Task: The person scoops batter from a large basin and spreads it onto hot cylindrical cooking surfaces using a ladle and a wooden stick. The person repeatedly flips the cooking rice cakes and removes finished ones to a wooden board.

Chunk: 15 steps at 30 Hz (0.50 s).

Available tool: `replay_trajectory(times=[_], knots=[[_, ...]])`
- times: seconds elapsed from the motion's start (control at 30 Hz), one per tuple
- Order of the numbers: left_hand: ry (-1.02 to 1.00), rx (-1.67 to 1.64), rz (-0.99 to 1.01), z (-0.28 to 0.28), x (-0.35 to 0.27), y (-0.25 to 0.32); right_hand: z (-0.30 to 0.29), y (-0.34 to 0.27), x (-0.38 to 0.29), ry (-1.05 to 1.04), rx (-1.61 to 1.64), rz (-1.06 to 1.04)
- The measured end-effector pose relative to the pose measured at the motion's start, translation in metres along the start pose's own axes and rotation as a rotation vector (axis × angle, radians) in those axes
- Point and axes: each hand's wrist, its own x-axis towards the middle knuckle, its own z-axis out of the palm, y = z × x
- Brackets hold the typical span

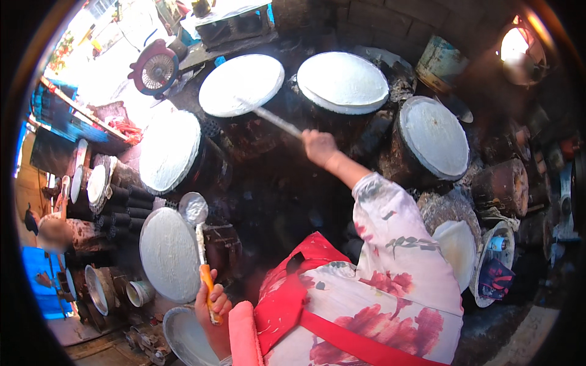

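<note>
My left hand (211, 299) grips the orange handle of a metal ladle (193, 208), whose bowl is coated with white batter. The ladle lies over the edge of a round, white-coated griddle (168, 256). My right hand (320, 148), arm stretched forward, is closed around the end of a pale stick-like tool (278, 122). The tool's far end is over the back left griddle (242, 82), blurred against its bright white surface; whether it touches cannot be told. More white-topped griddles curve around me: left (169, 151), back right (342, 80) and right (434, 137).
A small electric fan (158, 71) stands behind the left griddles. Black coal briquettes (130, 203) are stacked at the left. A white basin (190, 336) sits below my left hand. Pale round sheets (455, 251) lie at the right beside a bowl (485, 295) holding a can (498, 244).
</note>
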Motion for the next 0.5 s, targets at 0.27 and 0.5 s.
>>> replay_trajectory(times=[0.27, 0.5], knots=[[-0.049, -0.163, -0.198, 0.060, 0.093, -0.031, 0.046, 0.122, 0.152, -0.054, -0.071, 0.067], [0.021, -0.148, -0.268, 0.104, 0.154, -0.045, 0.036, 0.161, 0.180, -0.015, 0.066, 0.076]])
